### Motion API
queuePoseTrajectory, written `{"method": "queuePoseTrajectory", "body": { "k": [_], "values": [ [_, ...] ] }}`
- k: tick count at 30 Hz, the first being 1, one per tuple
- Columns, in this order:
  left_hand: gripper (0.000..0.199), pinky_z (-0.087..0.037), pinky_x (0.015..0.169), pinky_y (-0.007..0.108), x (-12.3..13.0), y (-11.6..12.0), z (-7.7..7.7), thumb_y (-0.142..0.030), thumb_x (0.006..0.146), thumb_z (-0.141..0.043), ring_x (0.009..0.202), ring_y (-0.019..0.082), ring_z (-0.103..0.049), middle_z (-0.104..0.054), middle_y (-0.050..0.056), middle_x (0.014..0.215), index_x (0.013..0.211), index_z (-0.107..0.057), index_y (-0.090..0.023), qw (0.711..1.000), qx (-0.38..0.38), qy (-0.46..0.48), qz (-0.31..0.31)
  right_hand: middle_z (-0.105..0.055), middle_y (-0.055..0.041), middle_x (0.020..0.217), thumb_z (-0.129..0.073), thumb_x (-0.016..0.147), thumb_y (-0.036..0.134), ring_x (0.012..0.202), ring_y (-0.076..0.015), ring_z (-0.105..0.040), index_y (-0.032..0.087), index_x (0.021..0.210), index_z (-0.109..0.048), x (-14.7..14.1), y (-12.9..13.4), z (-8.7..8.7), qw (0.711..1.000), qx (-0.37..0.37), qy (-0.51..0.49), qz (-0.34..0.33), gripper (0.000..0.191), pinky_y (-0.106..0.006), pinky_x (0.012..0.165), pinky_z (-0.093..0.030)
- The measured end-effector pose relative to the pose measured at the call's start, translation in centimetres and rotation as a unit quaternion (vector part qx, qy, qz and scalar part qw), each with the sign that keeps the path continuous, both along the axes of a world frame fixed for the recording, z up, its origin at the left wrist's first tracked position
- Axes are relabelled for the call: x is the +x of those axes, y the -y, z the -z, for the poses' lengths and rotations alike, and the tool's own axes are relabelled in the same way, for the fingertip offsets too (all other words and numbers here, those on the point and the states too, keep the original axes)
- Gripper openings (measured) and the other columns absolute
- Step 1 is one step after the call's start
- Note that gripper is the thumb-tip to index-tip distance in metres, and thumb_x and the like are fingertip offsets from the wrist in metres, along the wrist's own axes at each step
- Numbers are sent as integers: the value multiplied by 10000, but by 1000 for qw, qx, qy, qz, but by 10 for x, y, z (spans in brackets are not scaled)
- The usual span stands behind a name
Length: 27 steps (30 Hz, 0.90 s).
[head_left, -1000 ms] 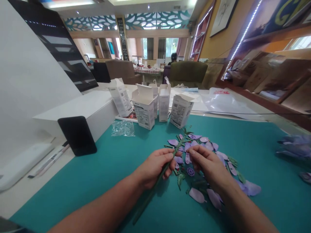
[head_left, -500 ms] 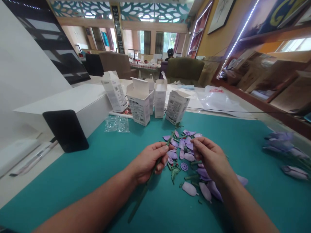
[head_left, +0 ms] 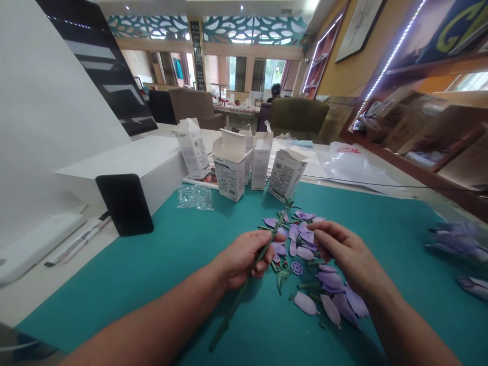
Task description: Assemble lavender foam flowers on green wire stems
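My left hand (head_left: 246, 256) is closed around a long green stem (head_left: 234, 310), which slants from lower left up to a small leafy tip above the hand. My right hand (head_left: 339, 249) hovers at the right side of a pile of purple petals (head_left: 305, 253); its thumb and forefinger are near each other, and whether anything is between them is too small to make out. Below the pile lie a green leaf piece (head_left: 282, 278), a round purple lattice piece (head_left: 296, 268) and several larger loose petals (head_left: 331, 309).
Opened white boxes (head_left: 229, 173) stand behind the pile, with clear plastic wrap (head_left: 195, 197) to their left. A black phone-like slab (head_left: 125, 205) leans against a white box at left. Purple flowers (head_left: 455, 241) lie far right. A person sits in the background.
The camera view has shifted, so the scene sits slightly right and lower. My right hand has its fingers a little less bunched. The stem is still in my left hand.
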<state>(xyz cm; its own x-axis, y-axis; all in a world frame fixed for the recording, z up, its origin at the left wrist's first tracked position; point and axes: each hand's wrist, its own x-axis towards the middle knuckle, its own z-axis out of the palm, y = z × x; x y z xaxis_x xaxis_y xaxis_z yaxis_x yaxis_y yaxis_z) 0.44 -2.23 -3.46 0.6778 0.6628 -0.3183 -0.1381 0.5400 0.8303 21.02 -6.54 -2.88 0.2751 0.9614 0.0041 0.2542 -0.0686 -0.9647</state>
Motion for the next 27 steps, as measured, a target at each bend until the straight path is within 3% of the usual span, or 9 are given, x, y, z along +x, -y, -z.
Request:
{"method": "queuePoseTrajectory", "body": {
  "k": [5, 9, 12, 17, 21, 27],
  "values": [
    [270, -241, 338, 136, 0, -1, 3, -315, 910, -442, 351, 36, -353, -488, -39, 563, 1017, -610, -132, 1000, 1, 3, -11, -538, 4, 589, -582, 690, 453, 526, -139, -471, 173, 818, -661, 17, 1, 8, 992, 19, 120, 27, 317, -255, 481, -364],
    [240, -252, 333, 131, 2, -4, 6, -318, 904, -467, 354, 39, -351, -501, -39, 566, 1021, -584, -144, 1000, 5, -6, -14, -674, -44, 762, -515, 740, 381, 706, -196, -589, 205, 792, -674, 37, 3, 20, 970, 0, 242, -20, 242, -289, 620, -434],
    [224, -254, 327, 129, 3, -5, 9, -311, 902, -476, 352, 38, -343, -500, -40, 567, 1015, -579, -149, 1000, 9, -17, -10, -696, -31, 821, -504, 749, 268, 753, -189, -612, 231, 780, -681, 46, 4, 25, 936, -24, 343, -79, 183, -277, 653, -433],
    [216, -261, 328, 127, 4, -6, 9, -316, 890, -502, 353, 36, -342, -497, -43, 566, 1001, -587, -152, 1000, 10, -24, -10, -684, -29, 809, -540, 715, 120, 754, -181, -599, 230, 758, -704, 42, 2, 31, 853, -54, 496, -149, 202, -256, 625, -387],
    [223, -261, 334, 127, 4, -5, 7, -316, 895, -492, 358, 36, -350, -508, -38, 570, 1001, -599, -151, 1000, 7, -25, -10, -665, -44, 795, -548, 690, 80, 753, -188, -577, 209, 731, -691, 35, 2, 34, 827, -65, 533, -166, 197, -261, 619, -360],
    [241, -266, 341, 132, 3, -4, 6, -313, 899, -483, 354, 32, -349, -501, -40, 565, 1000, -617, -141, 1000, 3, -23, -9, -645, -35, 744, -553, 699, 107, 698, -178, -551, 204, 669, -653, 36, 1, 39, 825, -55, 545, -139, 143, -262, 582, -328]
  ]
}}
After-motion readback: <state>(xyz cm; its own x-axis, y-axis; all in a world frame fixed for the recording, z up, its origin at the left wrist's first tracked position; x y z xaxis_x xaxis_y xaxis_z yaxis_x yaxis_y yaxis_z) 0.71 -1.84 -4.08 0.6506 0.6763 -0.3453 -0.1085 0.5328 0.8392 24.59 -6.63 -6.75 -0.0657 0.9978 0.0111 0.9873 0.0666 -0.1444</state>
